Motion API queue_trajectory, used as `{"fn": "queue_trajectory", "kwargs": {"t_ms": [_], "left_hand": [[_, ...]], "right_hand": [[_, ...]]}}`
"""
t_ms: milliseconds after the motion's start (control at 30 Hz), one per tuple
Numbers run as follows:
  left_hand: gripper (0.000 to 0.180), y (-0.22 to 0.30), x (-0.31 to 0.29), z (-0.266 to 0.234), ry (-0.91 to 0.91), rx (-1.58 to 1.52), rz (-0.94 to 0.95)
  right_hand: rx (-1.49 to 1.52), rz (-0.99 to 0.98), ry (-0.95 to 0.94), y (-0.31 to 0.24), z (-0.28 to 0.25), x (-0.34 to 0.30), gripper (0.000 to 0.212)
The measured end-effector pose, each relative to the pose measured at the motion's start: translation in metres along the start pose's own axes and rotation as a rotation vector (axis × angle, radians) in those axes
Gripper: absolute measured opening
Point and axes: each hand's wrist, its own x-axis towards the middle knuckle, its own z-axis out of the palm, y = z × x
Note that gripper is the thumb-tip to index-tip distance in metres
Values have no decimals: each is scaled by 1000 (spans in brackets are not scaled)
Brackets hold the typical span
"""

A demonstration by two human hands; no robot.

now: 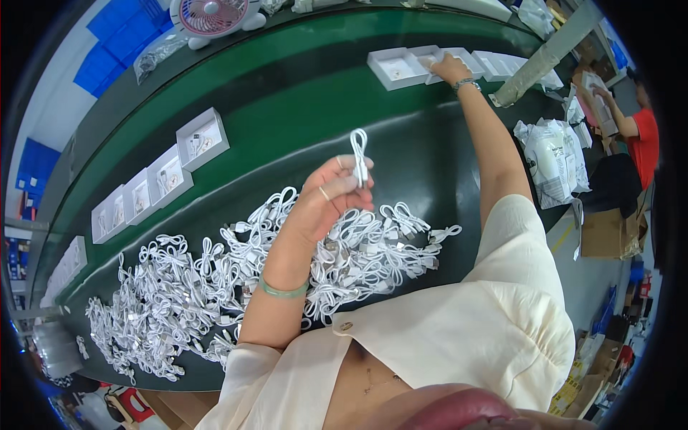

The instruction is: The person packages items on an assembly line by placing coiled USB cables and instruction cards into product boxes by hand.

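Observation:
My left hand (331,192) is raised over the heap, its thumb and fingers closed on a white charging cable (360,154) folded into a loop and standing upright. Pale finger covers show on some of its fingers. Beneath and around that wrist spreads a big heap of bundled white cables (172,287). My right hand (451,69) reaches far to the upper right, its fingers bent over the wall of an open white box (426,56) in a row of boxes. Its fingertips are partly hidden. The leftmost box (395,69) of that row has a small item inside.
More open white boxes (172,172) with cables inside line the green conveyor belt (301,93) at left. A pink-and-white fan (213,16) stands beyond it. A slanting post (548,54) and a plastic-wrapped bag (555,161) flank my right arm. Another person in red (645,136) works far right.

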Motion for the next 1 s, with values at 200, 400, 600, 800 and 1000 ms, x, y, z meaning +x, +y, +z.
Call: {"fn": "queue_trajectory", "kwargs": {"t_ms": [200,400,600,800,1000], "left_hand": [[29,0,5,-8,176,-79,148],[39,0,4,-4,165,-29,231],[32,-6,2,-8,275,-41,282],[29,1,-2,13,335,424,176],[26,45,13,5,413,952,93]], "right_hand": [[79,-214,-52,-89,-4,-80,86],[231,-595,171,-117,-18,-149,60],[330,-879,-434,-102,-62,-275,46],[491,-937,-401,-100,-57,-344,32],[809,-801,-578,-83,-55,-320,26]]}}
